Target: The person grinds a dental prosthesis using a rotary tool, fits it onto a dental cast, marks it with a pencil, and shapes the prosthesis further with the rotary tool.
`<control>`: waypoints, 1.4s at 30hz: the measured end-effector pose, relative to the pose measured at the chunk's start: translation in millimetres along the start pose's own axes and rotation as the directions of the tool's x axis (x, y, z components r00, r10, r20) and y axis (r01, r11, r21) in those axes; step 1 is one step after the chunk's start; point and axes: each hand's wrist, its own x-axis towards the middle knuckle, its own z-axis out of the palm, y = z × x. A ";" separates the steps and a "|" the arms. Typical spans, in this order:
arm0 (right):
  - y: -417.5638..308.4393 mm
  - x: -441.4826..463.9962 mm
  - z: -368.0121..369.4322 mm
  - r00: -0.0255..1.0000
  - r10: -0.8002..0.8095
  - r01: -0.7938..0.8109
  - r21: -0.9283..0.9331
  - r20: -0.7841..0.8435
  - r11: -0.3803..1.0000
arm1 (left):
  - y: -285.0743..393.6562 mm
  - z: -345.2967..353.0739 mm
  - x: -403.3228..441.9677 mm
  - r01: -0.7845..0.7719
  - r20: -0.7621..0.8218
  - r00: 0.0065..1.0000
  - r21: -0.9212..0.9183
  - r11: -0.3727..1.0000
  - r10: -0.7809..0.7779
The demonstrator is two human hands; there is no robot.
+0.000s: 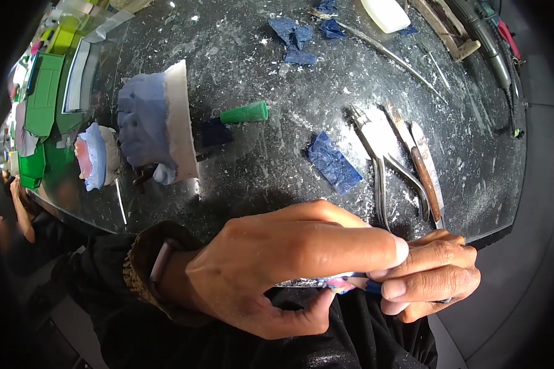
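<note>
The right hand (434,273) is pinching a blue pencil (372,286), fingers and thumb closed around the barrel, with the pointed end resting at or right by a small pink-and-blue dental piece (340,284). The left hand (301,258) is curling over that piece, grip looking closed on it between thumb and fingers, though most of the contact is hiding under the hand. All of this is happening on the wearer's side of the metal pliers (378,184), so I'm using those as my landmark.

My guess on handling: the piece is going to be light, stiff and kinda brittle, maybe a bit slick with all the dust around. I'd be holding it by the thicker outer edges and going easy on thin bits. The pencil's light and stiff, best held near the point, where the fingers are sitting now.

Moving out: a brown-handled tool (427,181) is lying just right of the pliers, and a crinkled blue sheet (334,163) is lying just left. Further left of them, a green cone (244,112) is lying on the dusty worktop (258,166), then a big bluish dental model (144,126) is sitting past that, with a smaller pink-and-blue model (91,157) furthest out.
</note>
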 end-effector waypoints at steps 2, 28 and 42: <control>0.5 0.4 -0.5 1.000 -0.002 0.002 -0.004 0.017 1.000 | -0.3 1.0 -1.3 0.003 -0.017 1.000 -0.016 1.000 -0.003; -36.3 -0.6 19.5 0.809 0.240 -0.584 -0.695 -0.536 0.419 | 8.9 -2.8 1.8 0.176 -0.076 0.983 0.093 0.980 -0.169; -18.1 -7.7 28.9 0.960 -0.064 -0.098 -0.539 -0.273 0.836 | 23.9 -6.1 4.8 0.443 0.214 0.888 -0.162 0.882 -0.407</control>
